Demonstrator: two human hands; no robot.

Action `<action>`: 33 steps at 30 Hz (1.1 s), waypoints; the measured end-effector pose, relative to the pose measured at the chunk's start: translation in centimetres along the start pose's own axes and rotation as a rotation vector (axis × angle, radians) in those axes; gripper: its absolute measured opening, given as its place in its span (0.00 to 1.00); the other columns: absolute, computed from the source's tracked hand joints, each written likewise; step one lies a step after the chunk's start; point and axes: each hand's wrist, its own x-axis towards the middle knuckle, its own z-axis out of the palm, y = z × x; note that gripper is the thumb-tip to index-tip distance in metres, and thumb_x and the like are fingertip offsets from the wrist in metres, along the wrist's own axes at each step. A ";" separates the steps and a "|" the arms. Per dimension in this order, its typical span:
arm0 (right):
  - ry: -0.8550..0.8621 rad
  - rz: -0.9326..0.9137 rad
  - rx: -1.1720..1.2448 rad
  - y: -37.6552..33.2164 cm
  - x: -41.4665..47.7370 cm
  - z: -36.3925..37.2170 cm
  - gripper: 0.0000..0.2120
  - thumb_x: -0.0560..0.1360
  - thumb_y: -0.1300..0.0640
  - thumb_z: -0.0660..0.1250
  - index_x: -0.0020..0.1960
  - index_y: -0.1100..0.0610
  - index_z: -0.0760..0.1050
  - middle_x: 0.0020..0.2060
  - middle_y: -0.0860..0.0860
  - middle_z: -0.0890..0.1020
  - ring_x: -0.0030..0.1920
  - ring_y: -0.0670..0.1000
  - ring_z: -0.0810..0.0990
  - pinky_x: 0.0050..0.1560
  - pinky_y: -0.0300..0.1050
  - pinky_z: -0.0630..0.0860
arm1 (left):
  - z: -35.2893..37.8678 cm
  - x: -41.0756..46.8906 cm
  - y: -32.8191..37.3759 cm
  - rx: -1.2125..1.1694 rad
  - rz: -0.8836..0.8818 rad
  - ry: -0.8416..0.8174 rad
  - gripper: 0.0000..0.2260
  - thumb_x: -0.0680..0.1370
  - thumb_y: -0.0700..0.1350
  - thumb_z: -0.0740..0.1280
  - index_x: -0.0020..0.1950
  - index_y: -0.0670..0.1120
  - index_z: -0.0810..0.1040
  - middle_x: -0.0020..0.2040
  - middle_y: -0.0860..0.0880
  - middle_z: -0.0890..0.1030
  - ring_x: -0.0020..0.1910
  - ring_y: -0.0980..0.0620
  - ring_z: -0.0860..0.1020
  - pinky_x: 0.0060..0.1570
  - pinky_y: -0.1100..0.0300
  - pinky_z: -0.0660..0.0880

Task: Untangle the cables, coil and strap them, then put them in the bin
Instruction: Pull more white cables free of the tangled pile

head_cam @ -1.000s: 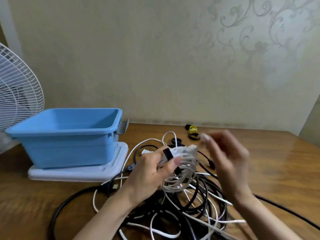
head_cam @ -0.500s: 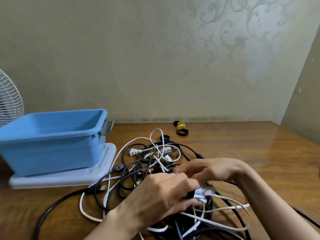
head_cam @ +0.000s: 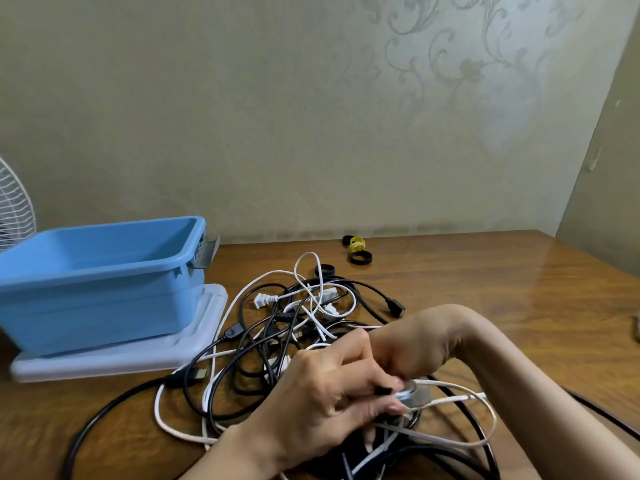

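Both hands are now down low over the tangle: the left hand [head_cam: 322,400] is clamped around a small white coil [head_cam: 414,398] with a black strap [head_cam: 382,390] at its fingertips, and the right hand [head_cam: 412,344], which was up in the air a second ago, has dropped in to pinch at that same bundle. Looks like the strap's getting cinched, so one cable's nearly done. Everything else is still a messy cable pile [head_cam: 277,341] on the table [head_cam: 502,306], and the blue bin [head_cam: 104,282] off to the left looks empty.

Home room: floral-patterned wallpaper [head_cam: 467,67], polished wooden table [head_cam: 502,289], white pedestal fan [head_cam: 14,206] (partly cropped).
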 end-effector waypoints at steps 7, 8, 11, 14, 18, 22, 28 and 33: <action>0.081 0.023 -0.055 -0.7 0.2 0.6 0.12 0.76 0.69 0.61 0.58 0.69 0.75 0.53 0.65 0.79 0.53 0.61 0.77 0.56 0.55 0.75 | 0.1 0.0 0.1 -0.161 -0.077 0.067 0.06 0.75 0.49 0.71 0.45 0.47 0.77 0.40 0.51 0.78 0.38 0.54 0.77 0.35 0.53 0.75; 0.119 0.013 -0.042 -0.8 0.2 0.8 0.12 0.76 0.69 0.61 0.58 0.69 0.75 0.53 0.64 0.79 0.54 0.62 0.77 0.56 0.55 0.75 | 0.0 0.0 0.0 -0.152 -0.074 0.069 0.06 0.75 0.48 0.71 0.44 0.47 0.77 0.39 0.51 0.78 0.38 0.54 0.77 0.35 0.54 0.75; 0.209 -0.003 -0.036 -1.3 0.1 0.8 0.07 0.75 0.70 0.61 0.51 0.68 0.76 0.43 0.58 0.79 0.44 0.55 0.76 0.45 0.46 0.74 | -0.2 0.0 -0.1 -0.169 -0.097 0.073 0.09 0.74 0.47 0.72 0.40 0.43 0.77 0.38 0.52 0.76 0.36 0.54 0.75 0.35 0.57 0.73; 0.213 0.000 -0.078 -1.3 -0.6 0.0 0.05 0.76 0.68 0.62 0.46 0.65 0.77 0.39 0.56 0.80 0.40 0.49 0.74 0.42 0.45 0.73 | -0.4 0.2 -0.1 -0.218 -0.123 0.067 0.10 0.75 0.50 0.70 0.38 0.46 0.75 0.37 0.55 0.74 0.35 0.56 0.74 0.36 0.62 0.70; 0.238 0.057 -0.109 -1.2 -1.4 -0.4 0.05 0.75 0.66 0.66 0.50 0.64 0.79 0.46 0.57 0.81 0.46 0.50 0.77 0.50 0.48 0.75 | -0.8 0.4 0.1 -0.248 -0.167 0.006 0.10 0.76 0.49 0.68 0.38 0.46 0.75 0.37 0.56 0.74 0.35 0.58 0.73 0.38 0.66 0.68; 0.440 -0.030 -0.177 -1.4 -1.7 0.2 0.03 0.73 0.61 0.69 0.42 0.55 0.81 0.44 0.49 0.81 0.47 0.48 0.78 0.49 0.49 0.75 | -1.3 0.5 0.4 -0.245 -0.245 -0.054 0.08 0.76 0.49 0.67 0.38 0.49 0.74 0.37 0.58 0.73 0.35 0.61 0.72 0.39 0.71 0.66; 0.622 -0.041 0.100 -1.9 -3.9 0.7 0.01 0.72 0.63 0.72 0.44 0.59 0.81 0.38 0.52 0.84 0.36 0.44 0.81 0.39 0.35 0.76 | -1.5 1.1 0.9 -0.329 -0.477 -0.041 0.09 0.73 0.44 0.72 0.35 0.48 0.74 0.33 0.56 0.75 0.31 0.61 0.72 0.33 0.68 0.69; 0.789 -0.022 0.342 -2.2 -4.3 2.1 0.01 0.71 0.64 0.73 0.42 0.62 0.81 0.33 0.53 0.84 0.34 0.47 0.83 0.38 0.41 0.81 | -1.6 2.0 1.6 -0.323 -0.657 -0.118 0.09 0.72 0.44 0.73 0.36 0.45 0.75 0.32 0.54 0.75 0.30 0.62 0.71 0.33 0.70 0.68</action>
